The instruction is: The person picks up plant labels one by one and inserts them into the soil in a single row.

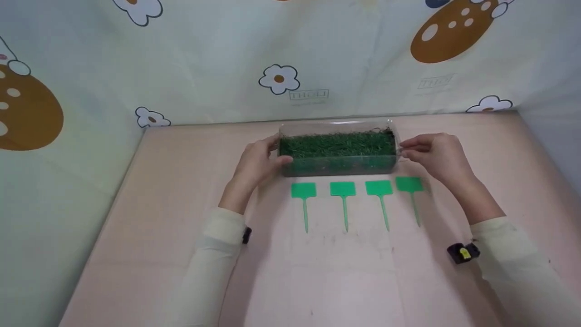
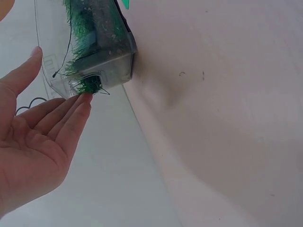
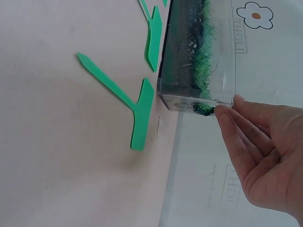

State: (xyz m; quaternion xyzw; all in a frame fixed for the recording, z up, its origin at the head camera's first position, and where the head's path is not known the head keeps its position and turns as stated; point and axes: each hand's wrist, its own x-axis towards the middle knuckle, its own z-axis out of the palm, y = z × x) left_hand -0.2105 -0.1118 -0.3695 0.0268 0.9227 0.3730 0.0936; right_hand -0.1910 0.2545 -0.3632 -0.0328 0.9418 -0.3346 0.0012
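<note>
A clear plastic planter box (image 1: 338, 165) stands at the back of the table. Green grass (image 1: 336, 144) over a dark base fills it. At its left end is my left hand (image 1: 256, 164), thumb at the near corner and fingers fairly straight; in the left wrist view the fingertips of this hand (image 2: 40, 130) touch the end wall beside a hole. On the other end, my right hand (image 1: 438, 154) pinches the rim with its fingertips, as the right wrist view shows the hand (image 3: 265, 151). Several green T-shaped plant labels (image 1: 342, 188) lie in a row before the box.
A pale pink table surface (image 1: 181, 240) spreads around the box. Behind it hangs a white cloth (image 1: 218, 68) printed with flowers and brown spotted shapes. Small dark specks dot the table in front of the labels.
</note>
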